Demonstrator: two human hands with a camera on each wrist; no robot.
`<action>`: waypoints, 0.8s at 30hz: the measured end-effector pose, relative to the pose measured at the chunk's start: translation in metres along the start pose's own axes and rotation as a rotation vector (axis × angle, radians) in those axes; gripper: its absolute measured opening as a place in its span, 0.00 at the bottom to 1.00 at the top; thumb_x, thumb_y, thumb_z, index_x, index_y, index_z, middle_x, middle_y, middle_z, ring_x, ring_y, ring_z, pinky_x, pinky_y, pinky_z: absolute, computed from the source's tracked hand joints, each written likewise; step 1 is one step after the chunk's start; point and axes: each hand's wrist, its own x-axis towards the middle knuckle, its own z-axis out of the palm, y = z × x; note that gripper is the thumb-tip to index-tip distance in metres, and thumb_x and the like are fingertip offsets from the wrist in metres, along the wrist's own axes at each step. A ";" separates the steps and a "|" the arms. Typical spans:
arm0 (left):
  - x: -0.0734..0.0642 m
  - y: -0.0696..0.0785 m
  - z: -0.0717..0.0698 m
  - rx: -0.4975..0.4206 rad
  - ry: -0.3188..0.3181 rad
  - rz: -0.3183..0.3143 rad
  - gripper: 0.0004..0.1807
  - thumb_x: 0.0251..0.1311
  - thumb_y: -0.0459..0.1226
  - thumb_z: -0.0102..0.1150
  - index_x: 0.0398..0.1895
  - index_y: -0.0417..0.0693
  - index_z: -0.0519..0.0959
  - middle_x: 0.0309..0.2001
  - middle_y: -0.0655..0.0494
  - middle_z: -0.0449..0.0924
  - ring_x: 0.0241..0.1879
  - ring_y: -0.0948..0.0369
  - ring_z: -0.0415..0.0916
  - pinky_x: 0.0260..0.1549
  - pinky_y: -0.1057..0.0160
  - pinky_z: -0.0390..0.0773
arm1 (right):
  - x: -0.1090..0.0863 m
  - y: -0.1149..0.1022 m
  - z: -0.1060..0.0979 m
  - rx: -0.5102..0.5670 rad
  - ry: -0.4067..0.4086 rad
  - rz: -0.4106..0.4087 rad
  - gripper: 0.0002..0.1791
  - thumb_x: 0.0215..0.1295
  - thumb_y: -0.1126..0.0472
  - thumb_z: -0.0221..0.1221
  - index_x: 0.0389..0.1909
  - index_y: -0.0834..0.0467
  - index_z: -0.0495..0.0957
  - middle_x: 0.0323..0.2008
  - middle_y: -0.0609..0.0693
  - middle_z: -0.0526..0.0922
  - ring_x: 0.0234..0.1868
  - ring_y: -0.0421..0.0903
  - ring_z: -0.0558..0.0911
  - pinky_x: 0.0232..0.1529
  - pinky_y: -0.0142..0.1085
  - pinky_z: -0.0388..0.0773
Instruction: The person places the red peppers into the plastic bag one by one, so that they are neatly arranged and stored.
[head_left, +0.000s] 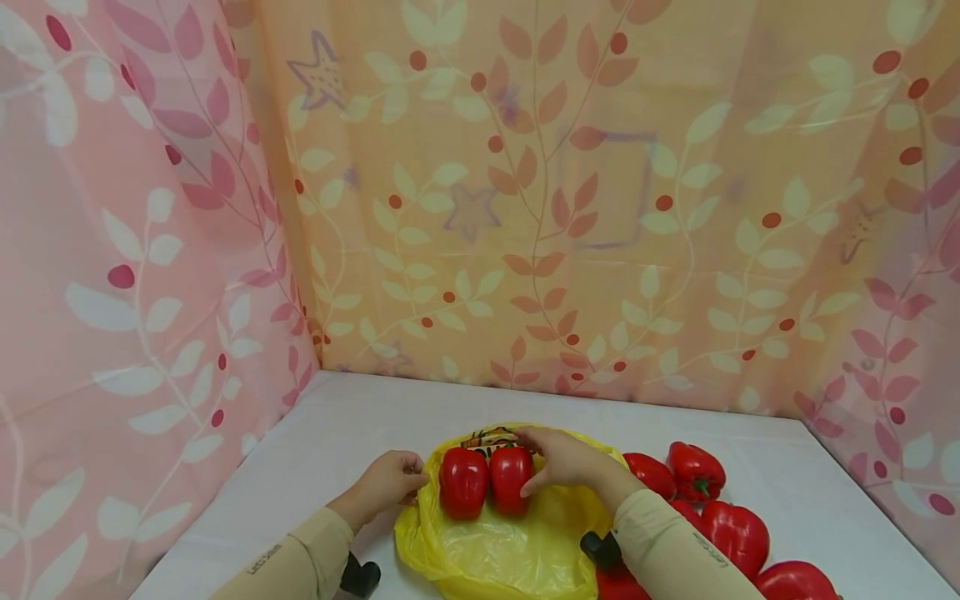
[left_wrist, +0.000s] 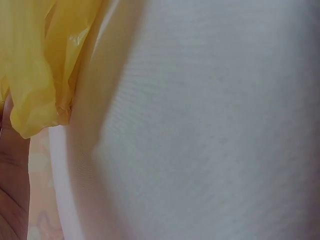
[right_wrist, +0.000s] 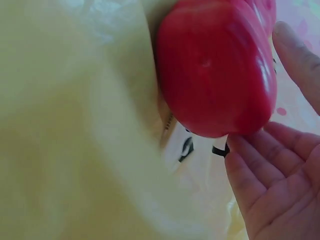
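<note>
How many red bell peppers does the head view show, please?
8: two red bell peppers in the yellow plastic bag, one between bag and right sleeve, five beyond that sleeve. Others may be hidden.

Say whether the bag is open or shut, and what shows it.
Open: the bag's mouth is spread wide, two peppers visible inside.

The head camera looks forward and down over the table (head_left: 360, 408) toward the patterned curtain (head_left: 465, 275), the left wrist camera faces that table very closely with the yellow bag (left_wrist: 30, 95) at one edge, and the right wrist camera looks closely at a red pepper (right_wrist: 215, 70) that the head view shares.
</note>
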 end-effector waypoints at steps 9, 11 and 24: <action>-0.003 0.003 0.000 -0.011 0.000 0.024 0.04 0.56 0.34 0.59 0.28 0.42 0.75 0.25 0.53 0.72 0.23 0.61 0.71 0.26 0.65 0.79 | -0.005 -0.004 -0.014 0.022 -0.001 -0.105 0.39 0.47 0.54 0.69 0.60 0.61 0.65 0.56 0.55 0.73 0.57 0.52 0.72 0.57 0.48 0.67; -0.004 0.003 0.000 -0.016 -0.002 0.032 0.04 0.56 0.34 0.58 0.28 0.42 0.75 0.25 0.53 0.71 0.23 0.61 0.71 0.26 0.65 0.79 | -0.006 -0.003 -0.018 0.012 0.001 -0.121 0.37 0.48 0.54 0.69 0.59 0.60 0.67 0.55 0.54 0.74 0.56 0.51 0.73 0.56 0.47 0.68; -0.001 0.003 0.001 -0.017 -0.011 0.031 0.04 0.57 0.34 0.58 0.28 0.42 0.75 0.24 0.53 0.72 0.22 0.61 0.72 0.26 0.65 0.79 | -0.032 0.005 -0.056 0.019 0.030 -0.103 0.33 0.50 0.50 0.67 0.57 0.56 0.69 0.55 0.54 0.74 0.56 0.52 0.73 0.56 0.48 0.68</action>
